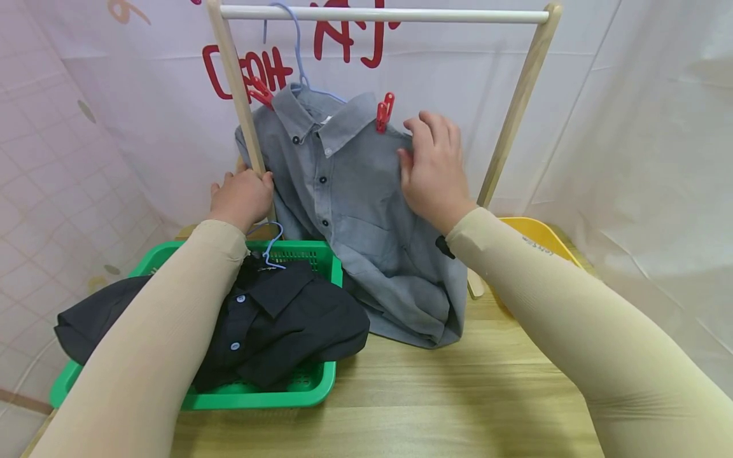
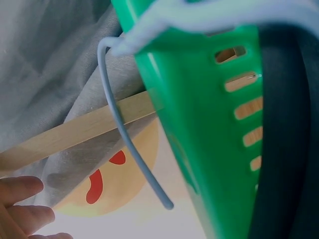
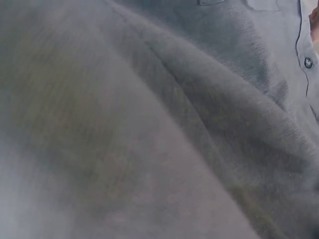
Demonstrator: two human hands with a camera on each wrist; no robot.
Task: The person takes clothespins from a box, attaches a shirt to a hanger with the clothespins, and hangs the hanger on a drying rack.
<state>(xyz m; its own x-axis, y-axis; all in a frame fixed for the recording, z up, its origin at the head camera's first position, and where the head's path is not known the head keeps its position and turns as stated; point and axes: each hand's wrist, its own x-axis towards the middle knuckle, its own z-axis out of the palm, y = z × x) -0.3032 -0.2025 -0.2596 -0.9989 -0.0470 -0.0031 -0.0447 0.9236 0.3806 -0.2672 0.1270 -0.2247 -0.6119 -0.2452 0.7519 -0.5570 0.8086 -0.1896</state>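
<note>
A grey button-up shirt (image 1: 366, 191) hangs on a light blue hanger (image 1: 299, 48), tilted to the left. One red clothespin (image 1: 385, 113) clips each shoulder. My left hand (image 1: 243, 198) grips the left post (image 1: 233, 70) of the drying rack, thumb on the right side of it. In the left wrist view, fingertips (image 2: 27, 204) show beside that post. My right hand (image 1: 434, 168), fingers loosely bent and apart, is at the shirt's shoulder on the right. Grey cloth (image 3: 199, 124) fills most of the right wrist view.
A green basket (image 1: 258, 399) on the wooden table (image 1: 458, 394) holds a black shirt (image 1: 286, 324) with its own blue hanger (image 1: 273, 245). Behind my right forearm is a yellow basket (image 1: 535, 229). A white rail (image 1: 389, 14) spans the rack's top.
</note>
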